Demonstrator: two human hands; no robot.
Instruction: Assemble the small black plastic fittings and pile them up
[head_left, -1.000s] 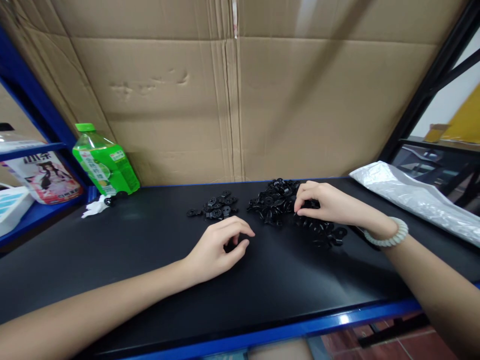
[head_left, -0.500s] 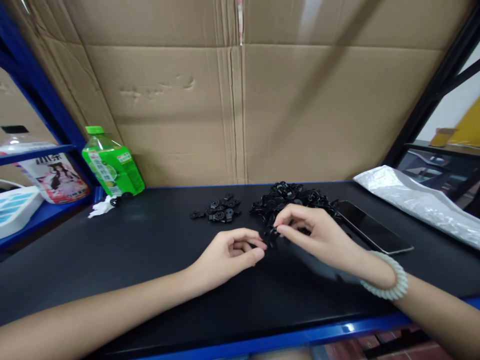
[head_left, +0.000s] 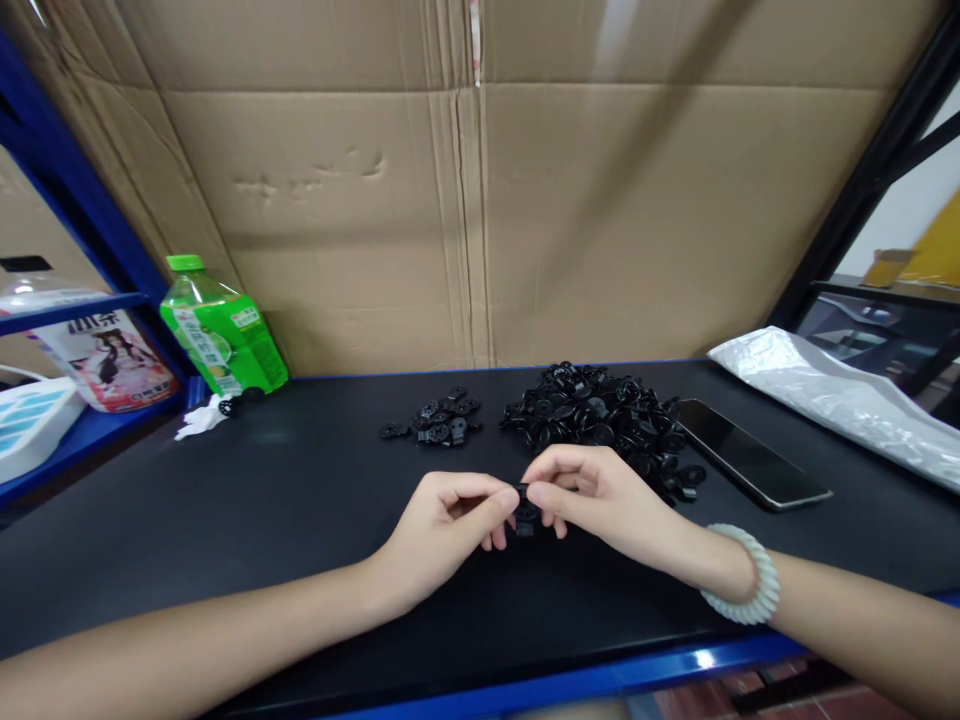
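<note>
Between my two hands is a small black round plastic part [head_left: 526, 510] with a short tab pointing down. My left hand [head_left: 461, 515] pinches its left edge between thumb and index finger. On the other edge, the thumb and fingertips of my right hand [head_left: 592, 495] close on the same part. Fingertips cover its upper sides. Just behind my right hand lies a large heap of similar black parts [head_left: 592, 400]. A smaller group of black parts [head_left: 442, 418] lies beyond my left hand.
A phone [head_left: 750, 455] lies right of the heap, beside a silvery plastic bag [head_left: 832, 400]. At the back left stand a green bottle [head_left: 225, 330] and a white crumpled tissue [head_left: 201, 418]. A cardboard wall [head_left: 337, 220] closes off the back of the black table [head_left: 300, 520].
My right hand has come away from the heap, toward me and left, with a black part. My left hand has closed its fingers on that part too.
</note>
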